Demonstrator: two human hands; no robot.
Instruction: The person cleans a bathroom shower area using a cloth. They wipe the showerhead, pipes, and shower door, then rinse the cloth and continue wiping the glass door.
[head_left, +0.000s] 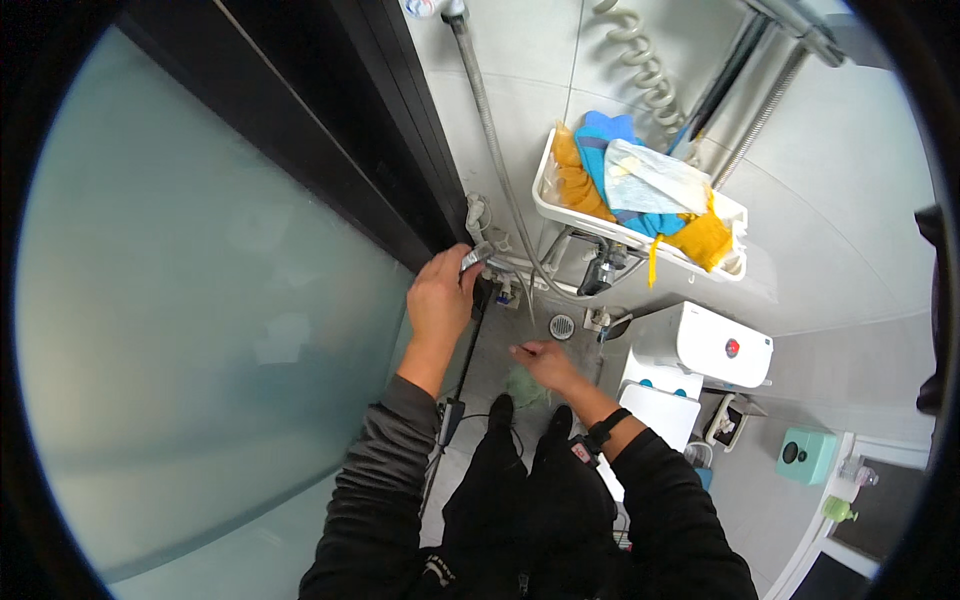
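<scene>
My left hand (440, 296) grips a small silver piece (477, 256), seemingly metal, beside the dark door frame, close to white pipe fittings (477, 216) on the wall. The piece's exact kind is not clear. Lower and to the right, my right hand (550, 365) hangs over the grey floor with its fingers curled together. Whether anything small sits between those fingertips cannot be made out. Just beyond it is a round floor drain (562, 327). A thin grey tube (527, 300) dangles from the pipes above the floor.
A frosted glass panel (225, 315) fills the left side. On the wall hangs a white basket (637, 236) of cloths, with a flexible metal hose (491, 135) beside it and a black-and-chrome fitting (604, 270) beneath. A white toilet (660, 409) stands to the right.
</scene>
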